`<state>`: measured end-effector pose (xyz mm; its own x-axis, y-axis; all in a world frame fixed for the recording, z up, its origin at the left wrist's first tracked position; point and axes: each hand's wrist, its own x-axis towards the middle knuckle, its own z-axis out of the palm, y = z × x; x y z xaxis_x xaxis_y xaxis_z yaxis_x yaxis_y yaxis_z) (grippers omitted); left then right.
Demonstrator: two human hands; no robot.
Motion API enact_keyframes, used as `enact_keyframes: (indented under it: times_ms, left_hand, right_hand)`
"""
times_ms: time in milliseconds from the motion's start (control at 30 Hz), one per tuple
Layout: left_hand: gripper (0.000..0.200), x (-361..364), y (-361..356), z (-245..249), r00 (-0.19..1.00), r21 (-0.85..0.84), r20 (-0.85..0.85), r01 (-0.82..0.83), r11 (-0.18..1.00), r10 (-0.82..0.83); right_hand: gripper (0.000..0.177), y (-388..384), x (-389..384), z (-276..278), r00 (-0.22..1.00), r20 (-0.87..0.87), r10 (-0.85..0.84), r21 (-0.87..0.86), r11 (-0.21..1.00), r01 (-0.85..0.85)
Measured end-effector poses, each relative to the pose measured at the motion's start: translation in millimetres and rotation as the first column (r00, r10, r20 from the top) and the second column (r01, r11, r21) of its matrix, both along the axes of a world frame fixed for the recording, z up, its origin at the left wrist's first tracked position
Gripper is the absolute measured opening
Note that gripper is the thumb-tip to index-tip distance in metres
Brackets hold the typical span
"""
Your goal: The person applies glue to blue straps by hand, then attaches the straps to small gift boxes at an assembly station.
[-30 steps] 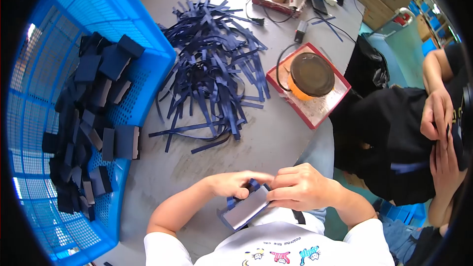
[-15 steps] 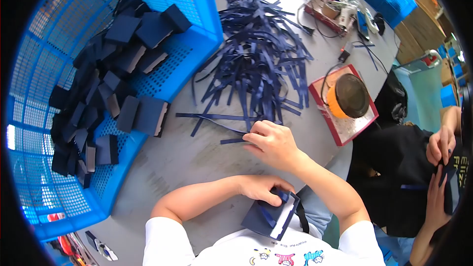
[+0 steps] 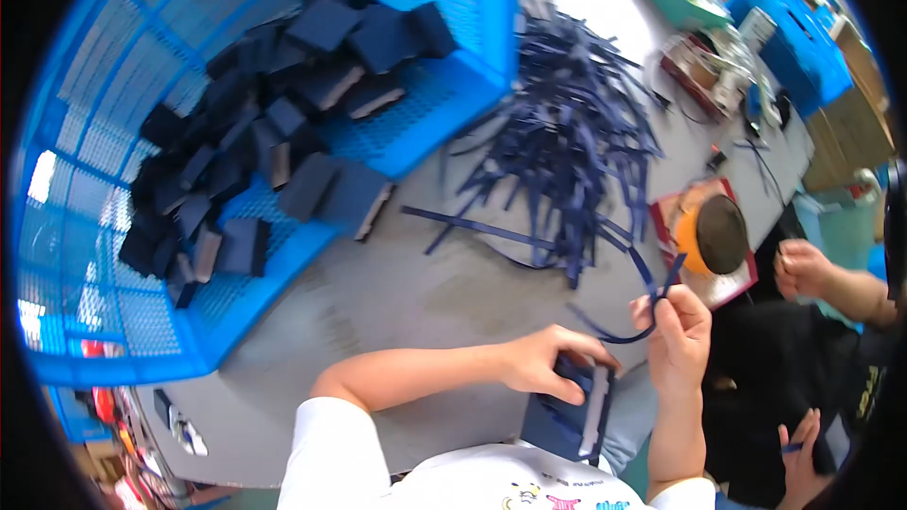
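Observation:
A small dark blue box [image 3: 556,427] with a pale edge rests against my front at the table's edge. My left hand [image 3: 559,365] is closed over its top, thumb on the near side. To the right, my right hand [image 3: 678,332] pinches a dark blue ribbon [image 3: 616,337], which curves off to the left and also sticks up above the fingers. Beyond my hands lies a heap of similar ribbons [image 3: 590,123], with a few strands stretching left across the table.
A blue plastic basket [image 3: 364,165] holding several dark blue boxes [image 3: 326,28] stands at the left. Right of the ribbons, an orange pot [image 3: 694,234] sits on a red-rimmed tray [image 3: 664,217]. Another person's hands [image 3: 803,269] are at the far right.
My right hand has lifted a ribbon from the table and moved right and toward me. My left hand still holds the box. The view has shifted; the other person's hands have moved apart.

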<state>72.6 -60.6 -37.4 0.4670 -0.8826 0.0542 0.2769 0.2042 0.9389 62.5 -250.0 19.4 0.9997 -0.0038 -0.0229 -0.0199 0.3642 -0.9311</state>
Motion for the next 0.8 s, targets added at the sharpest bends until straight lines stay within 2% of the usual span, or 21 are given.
enact_keyframes:
  times_ms: [133, 200, 267, 367, 400, 467, 500, 567, 600, 633, 667, 700, 733, 767, 800]
  left_hand:
    - [0.058, 11.4, 0.9, 8.4, 0.977, -0.152, 0.118, -0.159, 0.975, 0.178]
    - [0.063, 17.2, 2.6, 7.1, 0.959, -0.128, 0.154, -0.219, 0.967, 0.237]
    - [0.068, 18.1, -0.7, 17.0, 0.956, -0.099, 0.059, -0.279, 0.955, 0.286]
    - [0.071, 20.7, -1.3, 8.2, 0.949, -0.034, 0.092, -0.299, 0.954, 0.301]
    - [0.069, 22.3, -2.8, 5.6, 0.944, -0.029, 0.095, -0.316, 0.948, 0.317]
    - [0.068, 29.5, -3.2, 13.7, 0.937, 0.022, 0.123, -0.332, 0.943, 0.327]
    - [0.068, 32.3, -4.1, 13.8, 0.926, -0.007, 0.149, -0.349, 0.937, 0.346]
    - [0.067, 42.1, -0.4, 10.1, 0.844, -0.007, 0.336, -0.442, 0.897, 0.418]
    - [0.063, 43.9, 0.4, 10.4, 0.791, -0.003, 0.323, -0.549, 0.836, 0.52]
    - [0.058, 41.8, -3.8, 31.5, 0.777, 0.099, 0.093, -0.629, 0.771, 0.622]
    - [0.056, 45.5, 1.6, 29.4, 0.813, 0.192, 0.087, -0.581, 0.791, 0.576]
    - [0.054, 50.8, 12.8, 27.2, 0.846, 0.283, 0.076, -0.525, 0.803, 0.527]
    - [0.053, 54.8, 22.2, 34.3, 0.905, 0.346, 0.175, -0.425, 0.836, 0.388]
    - [0.055, 53.5, 24.0, 35.5, 0.921, 0.285, 0.183, -0.384, 0.878, 0.344]
    - [0.056, 47.8, 19.4, 39.2, 0.936, 0.173, 0.12, -0.347, 0.922, 0.33]
  right_hand:
    - [0.007, -10.4, -13.9, -5.1, 0.983, -0.154, -0.102, -0.155, 0.985, 0.078]
    - [0.01, -11.7, -14.1, -15.3, 0.989, -0.126, -0.079, -0.133, 0.989, 0.062]
    - [0.013, -6.4, -13.0, -14.3, 0.988, -0.143, -0.062, -0.159, 0.987, 0.039]
    - [0.013, -2.1, -6.3, -25.8, 0.996, -0.066, -0.061, -0.378, 0.925, 0.032]
    - [0.01, 0.8, -0.9, -26.8, 0.981, 0.171, -0.088, -0.594, 0.786, 0.174]
    - [0.007, 2.3, 7.2, -18.2, 0.915, 0.397, -0.08, -0.748, 0.549, 0.372]
    - [0.006, 2.3, 7.6, -15.1, 0.914, 0.395, -0.097, -0.741, 0.555, 0.379]
    - [0.007, 0.9, 7.4, -21.4, 0.913, 0.342, -0.221, -0.569, 0.725, 0.388]
    - [0.007, -2.4, 6.1, -20.9, 0.92, 0.294, -0.258, -0.491, 0.785, 0.377]
    - [0.008, -7.4, 2.3, -15.0, 0.958, 0.147, -0.245, -0.376, 0.882, 0.283]
    - [0.009, -13.3, -2.2, -8.3, 0.979, 0.002, -0.206, -0.237, 0.951, 0.2]
    - [0.012, -19.2, -4.8, -7.1, 0.99, -0.001, -0.143, -0.198, 0.97, 0.14]
    - [0.012, -23.8, -7.9, -6.9, 0.988, -0.004, -0.153, -0.2, 0.968, 0.149]
    - [0.011, -27.2, -11.8, -7.4, 0.995, -0.064, -0.078, -0.111, 0.991, 0.071]
    - [0.011, -29.3, -15.0, -7.7, 0.993, -0.116, 0.004, -0.015, 1.0, -0.006]
